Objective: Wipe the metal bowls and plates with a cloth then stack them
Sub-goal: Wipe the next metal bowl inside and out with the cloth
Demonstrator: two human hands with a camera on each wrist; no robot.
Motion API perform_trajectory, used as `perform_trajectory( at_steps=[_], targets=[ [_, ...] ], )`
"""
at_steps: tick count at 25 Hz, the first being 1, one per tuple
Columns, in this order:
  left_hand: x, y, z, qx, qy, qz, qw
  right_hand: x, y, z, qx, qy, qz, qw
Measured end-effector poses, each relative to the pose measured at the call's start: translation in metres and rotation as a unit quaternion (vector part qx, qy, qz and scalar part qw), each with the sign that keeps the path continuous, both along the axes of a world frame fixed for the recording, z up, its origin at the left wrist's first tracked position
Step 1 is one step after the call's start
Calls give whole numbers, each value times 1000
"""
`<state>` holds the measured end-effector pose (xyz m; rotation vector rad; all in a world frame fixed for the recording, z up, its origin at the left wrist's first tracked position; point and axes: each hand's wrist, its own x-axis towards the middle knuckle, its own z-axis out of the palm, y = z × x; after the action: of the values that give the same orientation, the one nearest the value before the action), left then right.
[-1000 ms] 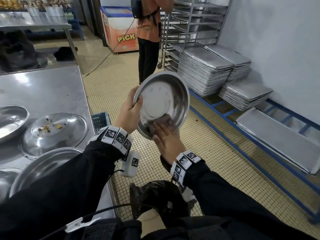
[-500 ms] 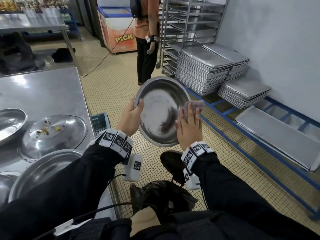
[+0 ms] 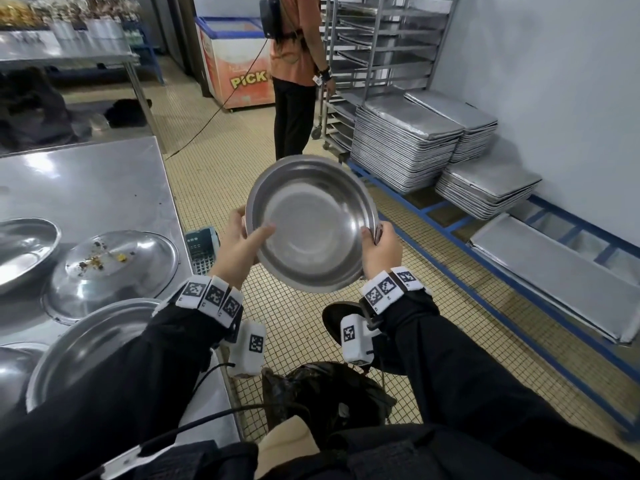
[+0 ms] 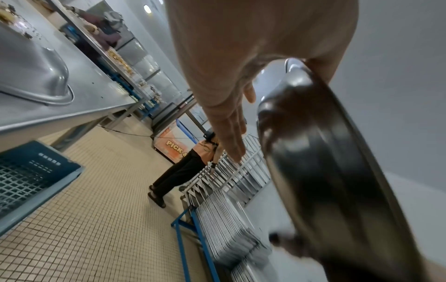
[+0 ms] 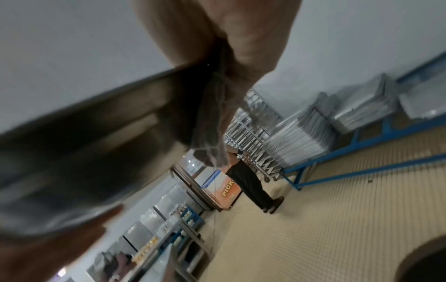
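Left hand (image 3: 242, 242): grasping the left rim of the metal bowl (image 3: 313, 225); thumb laid over the rim into the hollow, fingers behind the outer wall, long and near straight in the left wrist view.
Right hand (image 3: 379, 251): clasping the right rim of the same bowl, thumb on the inner edge, fingers curled behind; a cloth (image 5: 212, 131) pinned between palm and outer wall.
Cloth: grey-brown, thin, crumpled; a sliver showing at the rim in the head view, hanging below the hand in the right wrist view.
Metal bowl: held in the air between both hands, over the tiled floor (image 3: 433, 306), well apart from the table; tilted, hollow turned toward the wearer; inside shiny.
Steel table (image 3: 90, 188): to the left; edge just beside the left forearm.
Plate with scraps (image 3: 110, 268): on the table, domed, brown and yellow crumbs on top.
Near plate (image 3: 93, 344): on the table, partly hidden by the left sleeve.
Far bowl (image 3: 24, 251): at the left edge of the table, cut off by the frame.
Crate (image 3: 202, 249): blue-grey, latticed, on the floor under the table corner.
Tray stacks (image 3: 405, 143): flat metal trays piled on a blue frame along the right wall.
Rack (image 3: 370, 46): tall, wheeled, beyond the stacks.
Freezer chest (image 3: 235, 64): orange front, lettering "PICK".
Second person (image 3: 294, 81): orange top, dark trousers, standing by the rack.
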<state>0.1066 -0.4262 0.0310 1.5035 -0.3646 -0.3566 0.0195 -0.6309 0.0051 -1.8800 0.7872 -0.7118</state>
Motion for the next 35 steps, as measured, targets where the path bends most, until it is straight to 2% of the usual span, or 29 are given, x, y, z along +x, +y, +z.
perform_trajectory(
  at_steps=[2,5,7,9,12,14,15,17,18,19,22,24,27,29,30,32,34,35],
  targets=[
    [-13,-5,-9,5,25,-28,999,3,15,0,41,-40,-36,998],
    [-27,-12,-10,13,56,45,997,3,27,-1,69,-54,-23,996],
    [-22,-10,-9,12,49,75,996,-2,27,-2,96,-32,15,995],
    [-15,-5,-5,43,9,97,994,-9,27,-5,95,8,34,995],
    [-5,0,-5,83,-33,101,991,-18,37,-6,9,-5,24,1000],
    [-2,-1,-5,90,-42,85,991,-18,54,-6,-83,-26,88,992],
    [-3,-2,-4,83,-39,81,992,-16,66,-10,-130,-20,152,980],
    [-6,-6,-3,68,-43,85,993,-16,94,-23,-220,37,283,933],
    [-8,-6,-1,76,-52,82,992,-18,103,-31,-253,69,316,912],
    [-8,-6,1,86,-58,72,992,-19,104,-38,-289,94,314,900],
    [-2,-3,6,90,-38,40,994,-20,75,-52,-393,161,235,874],
    [-2,-1,8,105,-45,46,992,-18,58,-52,-401,190,219,869],
    [-5,-5,10,83,-70,64,992,-11,81,-42,-349,127,257,892],
    [-6,-7,18,76,-91,64,991,-15,98,-37,-329,91,237,909],
    [-3,-7,22,81,-99,63,990,-19,96,-35,-340,97,204,913],
    [4,-5,30,96,-114,51,987,-23,76,-36,-369,161,138,905],
    [3,-3,34,107,-105,23,988,-23,49,-36,-352,227,95,903],
    [2,-2,34,116,-90,12,989,-20,39,-34,-326,226,79,914]
  ],
)
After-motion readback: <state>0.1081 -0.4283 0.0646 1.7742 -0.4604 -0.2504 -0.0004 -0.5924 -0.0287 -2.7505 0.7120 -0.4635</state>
